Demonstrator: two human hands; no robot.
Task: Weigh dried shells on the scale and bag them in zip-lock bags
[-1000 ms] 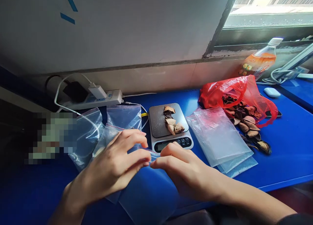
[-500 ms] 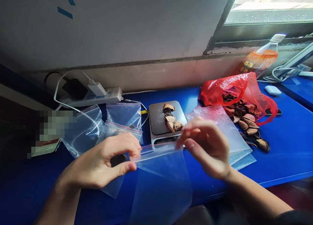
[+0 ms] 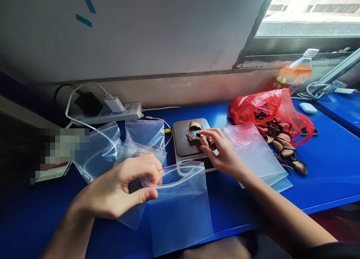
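Bag (image 3: 181, 214) may sag shut: left hand (image 3: 112, 188) pinches only one corner (far side unsupported). Right hand (image 3: 221, 152) straddles a dried piece (image 3: 204, 140); grip unclear.

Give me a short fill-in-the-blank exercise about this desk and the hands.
1. The left hand pinches a clear zip bag whose mouth is ____.
2. The right hand is at some dried pieces on the weighing ____.
3. More pieces lie in and before a ____ carrier bag.
4. The bottle has a ____ cap.

Missing words: open; scale; red; white.
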